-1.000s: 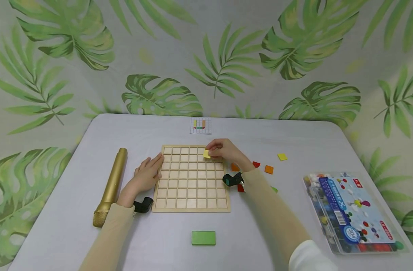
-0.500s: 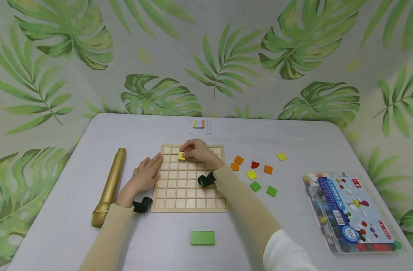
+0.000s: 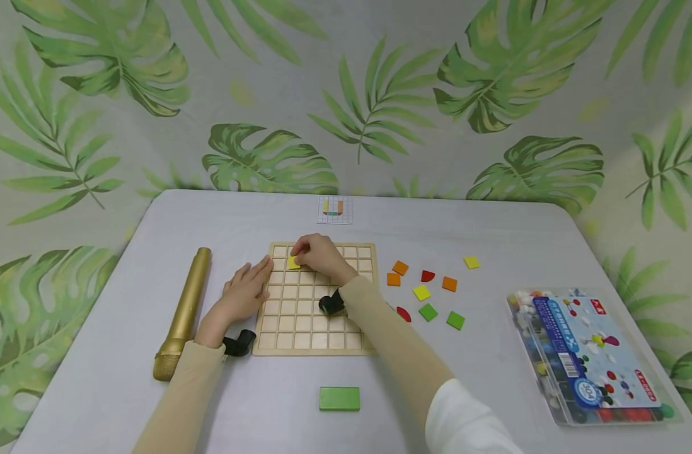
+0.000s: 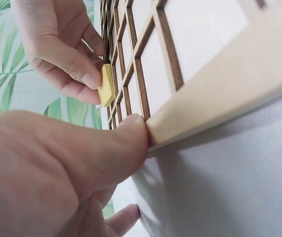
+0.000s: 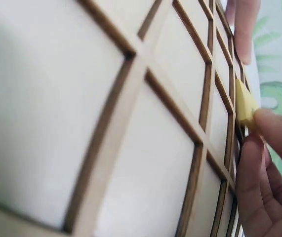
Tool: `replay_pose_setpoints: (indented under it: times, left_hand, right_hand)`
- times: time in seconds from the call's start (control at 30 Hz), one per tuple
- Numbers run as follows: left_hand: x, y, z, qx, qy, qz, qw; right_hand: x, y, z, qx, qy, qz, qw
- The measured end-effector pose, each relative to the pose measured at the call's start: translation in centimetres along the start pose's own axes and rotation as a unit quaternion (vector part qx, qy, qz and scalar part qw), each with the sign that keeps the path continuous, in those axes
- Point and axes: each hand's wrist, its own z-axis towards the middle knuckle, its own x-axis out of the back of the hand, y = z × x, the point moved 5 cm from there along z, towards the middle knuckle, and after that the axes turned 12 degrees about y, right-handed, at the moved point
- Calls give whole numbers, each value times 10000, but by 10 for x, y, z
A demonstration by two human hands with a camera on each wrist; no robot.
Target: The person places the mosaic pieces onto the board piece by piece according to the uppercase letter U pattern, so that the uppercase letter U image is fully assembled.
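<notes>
A wooden grid board [image 3: 314,351] lies in the middle of the table. My right hand [image 3: 323,257] pinches a yellow square tile [image 3: 294,262] between thumb and fingers, over the upper left cells. In the right wrist view that tile [image 5: 246,105] tilts close above the grid ridges, one corner low. My left hand [image 3: 246,290] rests along the board's left edge with fingers extended. The left wrist view has its thumb [image 4: 123,140] against the wooden rim, and the yellow tile [image 4: 106,85] beyond, in the right hand's fingertips.
Right of the board lie several loose tiles: orange [image 3: 400,268], yellow [image 3: 421,292], green [image 3: 428,312] and red [image 3: 428,276]. A pattern card [image 3: 334,217] lies behind it, a green block [image 3: 339,398] in front. A gold microphone [image 3: 188,302] is at left, a plastic case [image 3: 595,359] at right.
The right hand has carried the yellow tile leftward across the board's upper rows, from the right side to near the left side. The left hand stays at the edge.
</notes>
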Motion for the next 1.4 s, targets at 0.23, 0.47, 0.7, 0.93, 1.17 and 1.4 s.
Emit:
replay_pose_setpoints:
  times: [0.23, 0.47, 0.7, 0.93, 1.17, 1.4]
  left_hand:
    - [0, 0, 0, -37, 36, 35, 10000]
    - [1, 3, 0, -85, 48, -1, 10000]
    - [0, 5, -1, -86, 45, -6, 10000]
    - [1, 5, 0, -95, 27, -4, 10000]
    - [-2, 1, 0, -7, -50, 66, 10000]
    - [-2, -1, 0, -9, -57, 88, 9999]
  right_hand:
    - [-4, -8, 1, 145, 98, -704, 9974]
    - [-1, -6, -1, 130, 166, -537, 9983]
    - [31, 14, -11, -327, 33, 1236, 9918]
    - [96, 56, -23, -801, 60, 2293, 9700]
    - [166, 102, -43, -1185, 300, 2146, 9690]
    - [224, 132, -64, -1380, 337, 1719, 9748]
